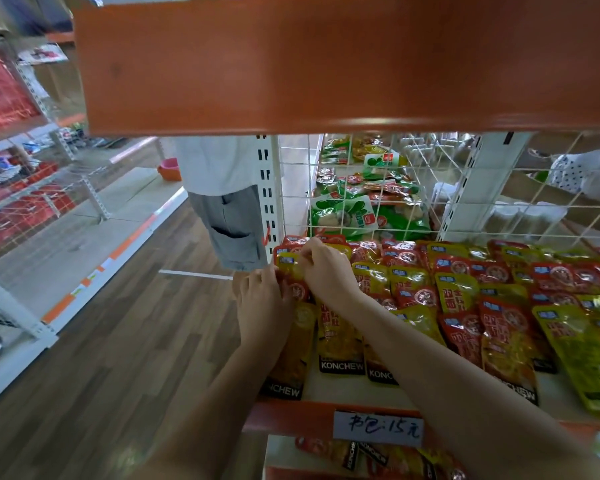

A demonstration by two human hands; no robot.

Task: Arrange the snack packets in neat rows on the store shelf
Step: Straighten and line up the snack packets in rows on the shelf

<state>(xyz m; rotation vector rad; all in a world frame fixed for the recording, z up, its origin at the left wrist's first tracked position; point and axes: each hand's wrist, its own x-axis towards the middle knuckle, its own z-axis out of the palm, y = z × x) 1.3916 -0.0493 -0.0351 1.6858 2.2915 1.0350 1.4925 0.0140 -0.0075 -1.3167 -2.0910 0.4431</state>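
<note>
Here, both your hands work the far left corner of the store shelf (329, 389), at about 10 o'clock from its middle. Your left hand (262, 306) has its fingers curled against the left edge of a yellow-and-red snack packet (293, 271), and your right hand (324, 270) pinches that packet's top edge between thumb and fingertips; so both hands grip the one packet. It lies at the head of the leftmost column, overlapping the packets below.

Counting is rough, since the packets overlap: three yellow ones in the front row (340, 344) show the word "KONCHEW" on black bands, and a fourth at 3 o'clock shows "CHEW". Dozens of red and yellow packets (499, 289) fill the rest of the shelf.

A handwritten price tag (378, 426) on the orange shelf lip at 6 o'clock reads "15元" after two characters. Behind the white wire grid (361, 188), at 12 o'clock, lie green packets (343, 216). A person in grey shorts (229, 223) stands at 11 o'clock.
</note>
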